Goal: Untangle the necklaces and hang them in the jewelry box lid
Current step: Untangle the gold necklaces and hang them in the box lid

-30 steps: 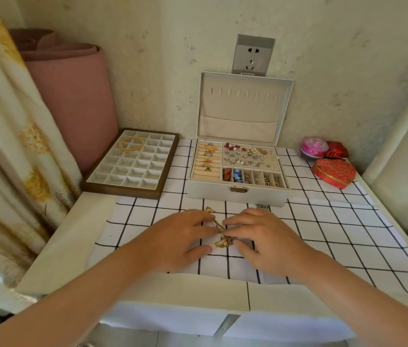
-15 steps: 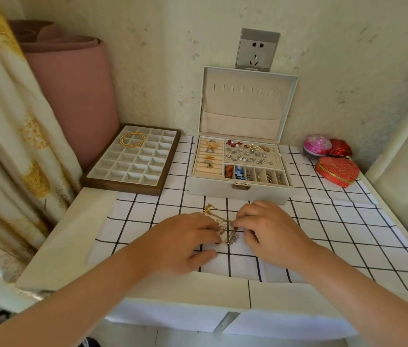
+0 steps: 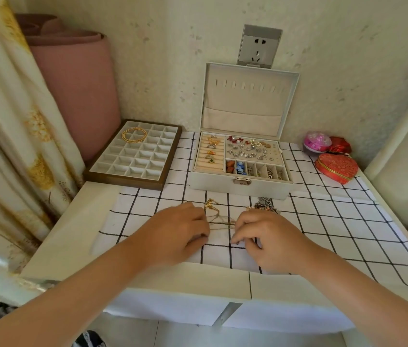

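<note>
The jewelry box [image 3: 240,189] and compartment tray [image 3: 122,179] wall the far side; checked cloth [image 3: 335,226] rightward lies open.

Blurred, indistinct links of gold chain [image 3: 221,222]

On my left a divided tray [image 3: 123,181] holds gold bangles [image 3: 134,134]; on my right a red heart-shaped box [image 3: 336,167] sits near a pink box [image 3: 317,142].

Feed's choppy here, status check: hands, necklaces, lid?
Left hand and right hand both pinching gold necklace, stretched between them. Silver tangle lies behind right hand. Lid hooks bare, nothing blocking.
</note>
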Demonstrator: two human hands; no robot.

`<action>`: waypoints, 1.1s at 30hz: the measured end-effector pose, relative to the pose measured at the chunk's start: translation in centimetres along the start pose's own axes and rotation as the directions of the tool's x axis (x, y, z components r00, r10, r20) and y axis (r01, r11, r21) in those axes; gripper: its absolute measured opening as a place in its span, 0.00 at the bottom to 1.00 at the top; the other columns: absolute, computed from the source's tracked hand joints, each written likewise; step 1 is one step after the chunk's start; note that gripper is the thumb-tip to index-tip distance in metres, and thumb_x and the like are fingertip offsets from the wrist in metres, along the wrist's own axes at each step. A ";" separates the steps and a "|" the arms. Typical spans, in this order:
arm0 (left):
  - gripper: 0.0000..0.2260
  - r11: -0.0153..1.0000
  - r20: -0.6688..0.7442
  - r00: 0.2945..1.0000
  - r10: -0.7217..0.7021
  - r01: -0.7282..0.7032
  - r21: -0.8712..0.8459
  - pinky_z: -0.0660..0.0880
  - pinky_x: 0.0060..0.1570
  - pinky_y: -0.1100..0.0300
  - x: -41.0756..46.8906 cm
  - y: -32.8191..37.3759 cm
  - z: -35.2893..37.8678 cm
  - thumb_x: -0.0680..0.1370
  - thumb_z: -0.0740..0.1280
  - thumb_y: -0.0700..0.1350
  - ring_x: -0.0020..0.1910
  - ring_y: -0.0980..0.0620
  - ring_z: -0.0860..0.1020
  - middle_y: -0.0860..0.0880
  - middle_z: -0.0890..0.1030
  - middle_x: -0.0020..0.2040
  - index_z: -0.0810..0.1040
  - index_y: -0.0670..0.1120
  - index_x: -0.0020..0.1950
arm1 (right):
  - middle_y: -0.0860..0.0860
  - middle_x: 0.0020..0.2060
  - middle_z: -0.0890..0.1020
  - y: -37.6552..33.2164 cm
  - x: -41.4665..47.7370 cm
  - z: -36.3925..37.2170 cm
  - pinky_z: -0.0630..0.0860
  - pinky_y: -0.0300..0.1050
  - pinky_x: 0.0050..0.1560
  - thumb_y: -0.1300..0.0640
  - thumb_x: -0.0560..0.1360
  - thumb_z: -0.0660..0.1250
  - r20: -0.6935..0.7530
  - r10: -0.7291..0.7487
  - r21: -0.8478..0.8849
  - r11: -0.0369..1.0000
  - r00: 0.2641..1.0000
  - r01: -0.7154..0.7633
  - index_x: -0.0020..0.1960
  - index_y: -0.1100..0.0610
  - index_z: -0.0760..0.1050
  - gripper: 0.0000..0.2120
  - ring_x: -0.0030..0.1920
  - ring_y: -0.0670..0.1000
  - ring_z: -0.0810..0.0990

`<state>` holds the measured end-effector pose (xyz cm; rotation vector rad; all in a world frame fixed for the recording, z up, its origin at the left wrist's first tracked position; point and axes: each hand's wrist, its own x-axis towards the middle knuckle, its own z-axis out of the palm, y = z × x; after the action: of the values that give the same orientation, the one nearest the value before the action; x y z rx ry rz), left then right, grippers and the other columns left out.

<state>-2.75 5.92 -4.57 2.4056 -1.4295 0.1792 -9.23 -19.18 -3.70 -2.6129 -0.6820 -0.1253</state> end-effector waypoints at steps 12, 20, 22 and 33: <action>0.03 0.996 0.006 0.997 -0.083 0.083 0.026 0.72 0.39 0.63 1.0 -0.2 -0.7 0.77 0.69 0.51 0.46 0.56 0.74 0.57 0.78 0.44 0.80 0.54 0.49 | 0.37 0.41 0.78 0.1 0.8 -1.8 0.68 0.27 0.41 0.56 0.71 0.72 0.103 0.210 -0.027 0.978 0.972 -0.208 0.45 0.44 0.78 0.08 0.45 0.36 0.76; 0.03 0.961 0.351 0.895 -0.274 0.269 0.063 0.72 0.49 0.62 1.1 -1.2 -3.1 0.76 0.67 0.55 0.50 0.61 0.71 0.60 0.73 0.46 0.77 0.57 0.44 | 0.38 0.41 0.79 0.9 1.0 -2.7 0.71 0.32 0.43 0.50 0.73 0.72 0.179 0.273 -0.086 0.961 0.945 -0.261 0.46 0.44 0.80 0.02 0.44 0.37 0.77; 0.03 0.940 0.446 0.831 -0.333 0.332 0.082 0.71 0.47 0.63 1.2 -1.2 -4.1 0.74 0.70 0.55 0.51 0.61 0.71 0.60 0.72 0.47 0.77 0.58 0.43 | 0.39 0.42 0.79 0.8 1.0 -2.9 0.70 0.31 0.42 0.48 0.71 0.74 0.203 0.276 -0.075 0.961 0.939 -0.267 0.48 0.44 0.82 0.06 0.44 0.37 0.76; 0.07 0.962 0.317 0.920 -0.232 0.265 -0.064 0.73 0.50 0.61 4.9 1.3 -3.0 0.76 0.70 0.52 0.51 0.60 0.72 0.59 0.75 0.49 0.79 0.58 0.53 | 0.39 0.41 0.79 -0.2 1.5 -2.2 0.64 0.29 0.39 0.48 0.73 0.74 0.209 0.202 -0.036 0.979 0.957 -0.199 0.47 0.44 0.86 0.04 0.42 0.37 0.74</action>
<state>-1.35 2.31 -0.17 2.5791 -1.1954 -0.3388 -8.00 -19.35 -1.34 -2.7161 -0.4804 0.2133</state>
